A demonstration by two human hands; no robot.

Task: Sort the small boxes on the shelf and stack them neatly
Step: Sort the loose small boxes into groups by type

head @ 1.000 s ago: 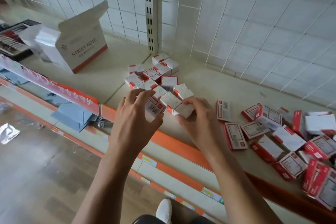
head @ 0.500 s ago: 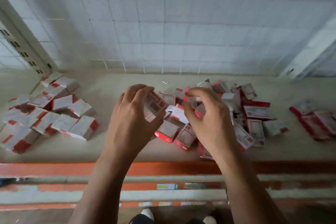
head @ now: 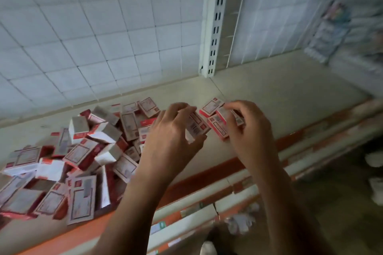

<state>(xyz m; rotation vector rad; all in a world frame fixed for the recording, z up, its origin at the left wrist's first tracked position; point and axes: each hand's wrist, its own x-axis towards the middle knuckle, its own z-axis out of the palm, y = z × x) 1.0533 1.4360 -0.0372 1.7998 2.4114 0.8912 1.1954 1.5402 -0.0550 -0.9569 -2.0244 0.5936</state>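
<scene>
Left hand (head: 172,138) grips a small carton (head: 196,127) between curled fingers and thumb. The carton is tilted, printed face up toward the camera, its long axis running from near-left to far-right.

Right hand (head: 251,132) is just beside it, the two hands apart. Its fingers curl over a red-edged box (head: 218,128) lying on the shelf (head: 279,93), long axis far-left to near-right. A flat box (head: 211,106) touches it behind.

The loose pile (head: 78,155) at left points every way, some on edge. All are rectangular card, matte white with red borders.

The shelf deck is smooth and cream, with an orange front lip (head: 207,178), a wire-grid back (head: 103,27) and a slotted upright (head: 215,27).
</scene>
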